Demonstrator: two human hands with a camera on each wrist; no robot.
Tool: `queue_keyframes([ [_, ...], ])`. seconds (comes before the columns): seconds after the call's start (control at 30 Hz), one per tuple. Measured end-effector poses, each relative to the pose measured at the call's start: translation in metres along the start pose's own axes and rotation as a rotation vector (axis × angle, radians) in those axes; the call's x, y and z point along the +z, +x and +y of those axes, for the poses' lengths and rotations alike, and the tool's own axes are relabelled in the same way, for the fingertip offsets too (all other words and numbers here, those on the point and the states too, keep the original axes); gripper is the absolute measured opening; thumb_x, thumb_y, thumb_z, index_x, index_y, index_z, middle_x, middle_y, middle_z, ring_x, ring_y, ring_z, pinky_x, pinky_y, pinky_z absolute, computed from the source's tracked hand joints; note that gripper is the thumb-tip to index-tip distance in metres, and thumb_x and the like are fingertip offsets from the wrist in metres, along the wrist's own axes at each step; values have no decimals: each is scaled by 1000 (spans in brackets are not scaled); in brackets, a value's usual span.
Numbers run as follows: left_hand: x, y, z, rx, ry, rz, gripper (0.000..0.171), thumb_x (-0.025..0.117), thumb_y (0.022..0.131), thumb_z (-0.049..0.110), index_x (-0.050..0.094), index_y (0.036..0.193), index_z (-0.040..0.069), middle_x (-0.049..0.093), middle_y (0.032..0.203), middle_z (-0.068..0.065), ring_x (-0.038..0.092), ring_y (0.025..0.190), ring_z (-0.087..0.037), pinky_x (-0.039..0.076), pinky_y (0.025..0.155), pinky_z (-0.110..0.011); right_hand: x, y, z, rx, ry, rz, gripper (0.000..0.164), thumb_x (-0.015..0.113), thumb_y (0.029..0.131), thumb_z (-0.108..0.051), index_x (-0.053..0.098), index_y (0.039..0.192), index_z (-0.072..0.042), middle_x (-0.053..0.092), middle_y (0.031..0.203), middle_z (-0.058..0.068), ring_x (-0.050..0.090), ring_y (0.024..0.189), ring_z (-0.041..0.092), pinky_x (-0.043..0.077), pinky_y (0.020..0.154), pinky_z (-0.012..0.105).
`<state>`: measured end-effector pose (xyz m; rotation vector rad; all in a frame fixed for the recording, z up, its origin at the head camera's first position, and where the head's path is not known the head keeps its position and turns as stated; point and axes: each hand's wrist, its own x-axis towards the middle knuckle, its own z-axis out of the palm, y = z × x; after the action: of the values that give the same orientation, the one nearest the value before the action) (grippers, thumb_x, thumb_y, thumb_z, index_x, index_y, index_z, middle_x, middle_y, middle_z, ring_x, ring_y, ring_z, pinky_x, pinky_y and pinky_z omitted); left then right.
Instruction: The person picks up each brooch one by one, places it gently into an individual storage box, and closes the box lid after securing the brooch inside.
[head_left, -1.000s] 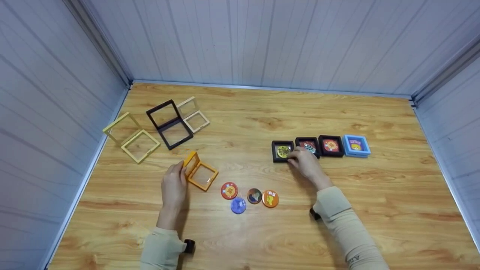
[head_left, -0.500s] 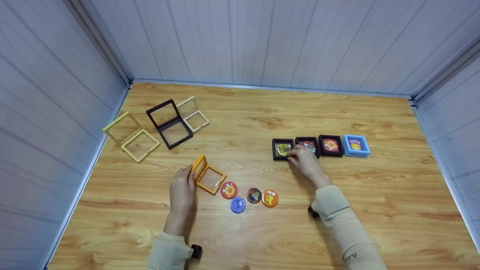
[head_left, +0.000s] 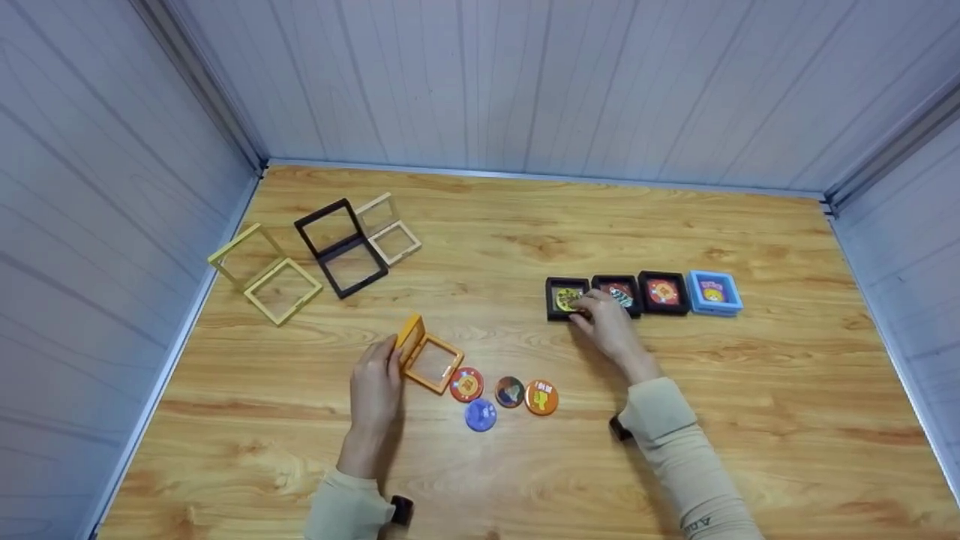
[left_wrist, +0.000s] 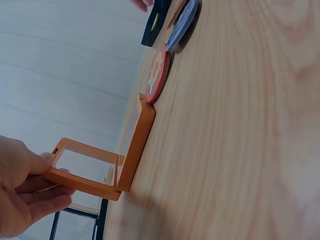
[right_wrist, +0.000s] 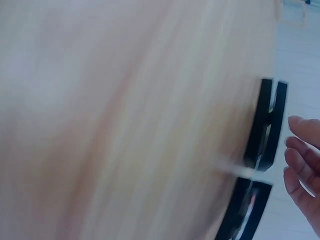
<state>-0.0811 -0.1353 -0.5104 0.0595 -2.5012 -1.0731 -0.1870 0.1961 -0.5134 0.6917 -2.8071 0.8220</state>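
My left hand (head_left: 377, 382) pinches the raised lid of an orange hinged display frame (head_left: 435, 363) between thumb and fingers. Its base rests on the table, with a corner against a red round badge (head_left: 466, 384). A purple badge (head_left: 481, 415), a dark badge (head_left: 509, 391) and an orange badge (head_left: 541, 397) lie to the right. My right hand (head_left: 609, 327) hovers by a closed black frame (head_left: 555, 309) with a yellow badge inside; in the right wrist view its fingers (right_wrist: 299, 145) are loosely bent, apart from the frame. A second black frame (head_left: 634, 307) is partly covered by this hand.
Farther right in the row are another black frame (head_left: 680, 303) and a light blue frame (head_left: 714, 306), each holding a badge. Unfolded frames stand at the back left: yellow (head_left: 264, 308), black (head_left: 365, 285) and beige (head_left: 405, 256). Panel walls (head_left: 495, 82) border the wooden table (head_left: 480, 487).
My left hand has brought the orange frame rightward until it meets the red badge, which has shifted slightly. The leftmost black frame has moved slightly back beside my right hand.
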Motion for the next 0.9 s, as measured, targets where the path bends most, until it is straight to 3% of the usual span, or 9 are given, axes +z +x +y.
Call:
queue_keyframes([
  [0.2,3,-3,2,23,6,11,21,59,83,0,61,101,-10,61,85,-18,60,80,-30,50,68,-39,1,-2,-20,-76,81,61,14,69,75,-3,68,88,0,62,86,8,58,82,23,48,73,35],
  [0.33,3,-3,3,32,2,13,21,59,82,-1,61,101,-11,61,86,-18,60,80,-30,50,68,-39,2,-5,-34,-122,130,58,16,69,74,-3,67,90,0,62,86,8,58,78,22,49,68,32],
  [0.53,3,-5,6,24,-5,-2,22,60,82,-1,60,101,-11,61,85,-18,59,79,-29,50,68,-38,4,-13,-52,-158,177,-27,22,69,74,-3,65,95,0,61,89,8,57,75,25,49,65,31],
  [0.9,4,-7,6,17,-7,-8,22,60,82,0,61,102,-10,61,86,-18,60,80,-29,50,69,-38,14,-33,-84,-291,146,-229,27,67,78,-13,62,103,-4,58,101,6,55,92,19,48,79,31],
])
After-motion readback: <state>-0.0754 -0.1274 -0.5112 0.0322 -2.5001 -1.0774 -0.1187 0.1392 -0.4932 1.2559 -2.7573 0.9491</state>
